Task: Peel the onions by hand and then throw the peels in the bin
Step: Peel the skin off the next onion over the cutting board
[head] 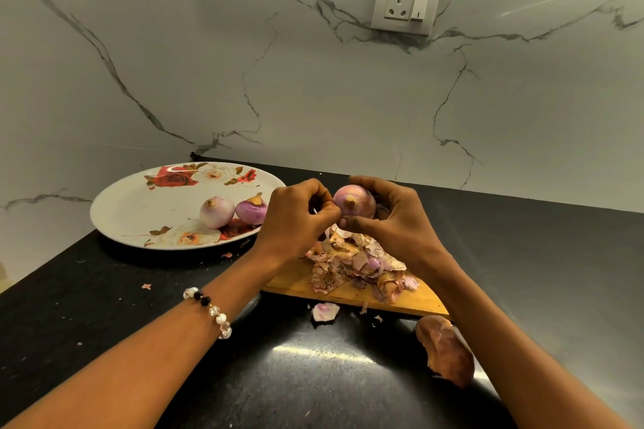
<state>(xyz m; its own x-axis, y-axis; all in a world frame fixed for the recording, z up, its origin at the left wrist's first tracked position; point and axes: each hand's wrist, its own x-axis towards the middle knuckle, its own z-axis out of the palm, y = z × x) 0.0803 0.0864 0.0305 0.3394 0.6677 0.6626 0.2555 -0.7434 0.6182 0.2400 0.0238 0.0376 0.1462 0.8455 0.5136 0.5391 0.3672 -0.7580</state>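
While the skin is half off: the person holds one onion (353, 204) up over the far end of the chopping board (352, 292), root end turned towards the camera.
Right hand: the right hand (390, 219) cups the onion from the right and from below, fingers curled round it.
Left hand: the left hand (298, 218) is bunched just left of the onion, fingertips pinched on a thin pale strip of peel (315, 212); the two hands are touching or nearly so below the onion.
Step in hand: stripping the last dry skin from this onion, as I judge it.
Doing it well: pull the strip from the root end towards the tip, low and along the surface so it comes away whole; turn the onion in the right hand rather than regripping; let the scraps fall on the peel heap (359, 265) on the board, not the bench (139, 324).
Finished onions: two lie on the flowered plate (139, 212), far left.
Stray peels: several lie on the bench near the board, the largest (444, 348) at near right; all need gathering for the bin, which is not in view.
Writing: none readable; the wall sockets (406, 3) show no legible mark.
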